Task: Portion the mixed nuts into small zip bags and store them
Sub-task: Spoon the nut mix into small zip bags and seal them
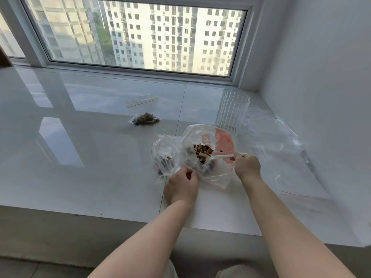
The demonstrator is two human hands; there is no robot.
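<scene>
The nuts (202,150) lie loose in the big bag (206,137), which stands open on the worktop (80,157) just ahead of both hands. They look small, hard and light, apt to roll and scatter, so a scoop suits them better than fingers. The right hand (246,166) grips the handle of a white spoon (220,156), its bowl down among the nuts. The left hand (181,186) pinches thin film where the big bag and the small bag (164,155) meet; I judge it holds a mouth open. That film is soft, slippery and floppy and will collapse if let go, so the rim is the place to hold.

Counted: one big bag, one small bag part-filled, one filled bag (145,118) farther back, one spoon, one ribbed clear cup (233,111). Flat empty bags (281,149) lie at the right; their number I cannot tell.
</scene>
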